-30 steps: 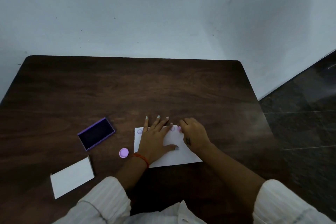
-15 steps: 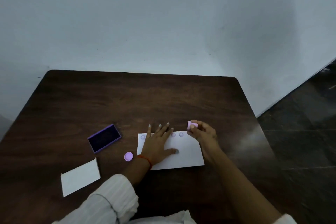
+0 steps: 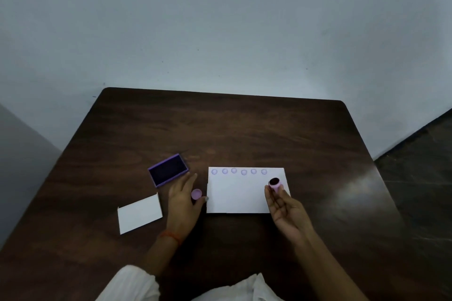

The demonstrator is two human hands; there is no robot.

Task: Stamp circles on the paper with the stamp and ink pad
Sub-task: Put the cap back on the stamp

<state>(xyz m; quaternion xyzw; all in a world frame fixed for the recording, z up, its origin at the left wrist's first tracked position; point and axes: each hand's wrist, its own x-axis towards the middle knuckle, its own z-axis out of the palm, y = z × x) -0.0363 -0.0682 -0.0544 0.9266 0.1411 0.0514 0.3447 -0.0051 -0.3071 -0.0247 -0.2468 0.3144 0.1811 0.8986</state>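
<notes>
Biggest risk I'd guess: the stamp (image 3: 275, 184) is face-up with its inked end exposed, so it could smudge the paper (image 3: 241, 194) below its six circles, or print faint without a re-dip in the ink pad (image 3: 168, 170). The right hand (image 3: 286, 210) pinches the stamp at its fingertips, palm up. The left hand (image 3: 184, 200) lies loosely spread on the table (image 3: 244, 129), fingers touching the little purple cap (image 3: 196, 194) just left of the paper.

Bystanders on the dark wood

The surface (image 3: 244, 129) is dark brown wood grain with rounded far corners and a patch of glare at its right side. A small white card (image 3: 140, 213) lies tilted near the left front. A little round lilac cap (image 3: 196, 194) sits on the wood. Behind stands a plain pale wall (image 3: 220, 19); dark stone floor (image 3: 420, 154) shows at the right
</notes>
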